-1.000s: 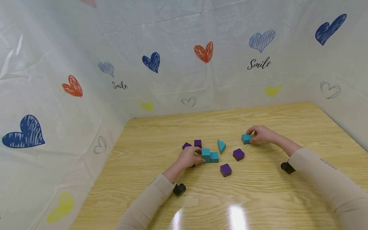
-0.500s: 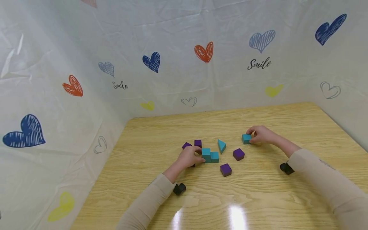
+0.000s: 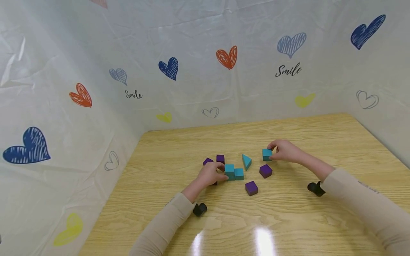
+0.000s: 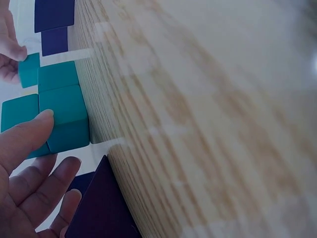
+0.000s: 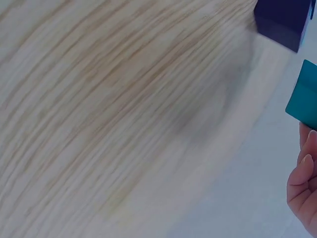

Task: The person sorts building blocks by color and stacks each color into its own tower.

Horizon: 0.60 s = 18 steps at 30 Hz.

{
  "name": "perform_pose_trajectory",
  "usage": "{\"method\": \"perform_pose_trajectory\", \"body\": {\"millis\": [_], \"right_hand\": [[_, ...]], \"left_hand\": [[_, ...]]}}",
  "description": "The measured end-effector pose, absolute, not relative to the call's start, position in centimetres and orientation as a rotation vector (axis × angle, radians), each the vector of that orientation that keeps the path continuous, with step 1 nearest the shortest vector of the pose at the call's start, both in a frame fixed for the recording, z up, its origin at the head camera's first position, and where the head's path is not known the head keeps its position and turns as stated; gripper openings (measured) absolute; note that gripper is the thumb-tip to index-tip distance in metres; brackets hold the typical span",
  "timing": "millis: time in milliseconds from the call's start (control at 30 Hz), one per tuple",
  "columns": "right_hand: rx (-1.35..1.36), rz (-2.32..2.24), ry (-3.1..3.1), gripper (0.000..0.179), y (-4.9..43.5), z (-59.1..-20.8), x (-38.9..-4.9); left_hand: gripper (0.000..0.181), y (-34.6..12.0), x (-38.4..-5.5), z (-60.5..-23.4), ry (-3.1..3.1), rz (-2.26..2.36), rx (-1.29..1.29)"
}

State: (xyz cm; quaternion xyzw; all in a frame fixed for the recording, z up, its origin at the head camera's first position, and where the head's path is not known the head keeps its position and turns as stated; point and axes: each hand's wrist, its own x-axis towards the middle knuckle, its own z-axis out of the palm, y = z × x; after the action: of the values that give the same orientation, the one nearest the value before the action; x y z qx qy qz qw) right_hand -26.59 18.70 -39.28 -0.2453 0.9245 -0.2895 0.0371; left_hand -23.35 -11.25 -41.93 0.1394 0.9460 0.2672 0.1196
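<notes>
My left hand (image 3: 209,174) pinches a small stack of teal cubes (image 3: 229,172), its thumb at the seam between upper and lower cube in the left wrist view. Against the stack's right side sits another teal cube (image 3: 239,174). Farther right, my right hand (image 3: 283,150) holds a teal cube (image 3: 267,154) between thumb and fingers; it looks raised off the table in the left wrist view. In the right wrist view that teal cube (image 5: 304,96) is cut off by the frame's edge.
A teal triangular block (image 3: 246,162) lies between the hands. Purple cubes (image 3: 265,171) (image 3: 251,188) rest nearer on the wooden table (image 3: 179,145). Other purple blocks (image 3: 220,159) (image 3: 208,161) sit behind the left hand, one partly hidden beneath it. A heart-printed sheet (image 3: 189,92) hangs behind.
My right hand has moved slightly left with the teal cube, toward the stack. The left hand and the blocks around it have stayed put.
</notes>
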Motion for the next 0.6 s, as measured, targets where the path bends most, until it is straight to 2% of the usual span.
{"method": "perform_pose_trajectory", "body": {"millis": [600], "right_hand": [[-0.873,-0.966,2.741,0.033,13.2,-39.5,-24.8]], "left_hand": [[0.034,-11.3,-23.2,-41.8,2.757,0.799,0.416]]}}
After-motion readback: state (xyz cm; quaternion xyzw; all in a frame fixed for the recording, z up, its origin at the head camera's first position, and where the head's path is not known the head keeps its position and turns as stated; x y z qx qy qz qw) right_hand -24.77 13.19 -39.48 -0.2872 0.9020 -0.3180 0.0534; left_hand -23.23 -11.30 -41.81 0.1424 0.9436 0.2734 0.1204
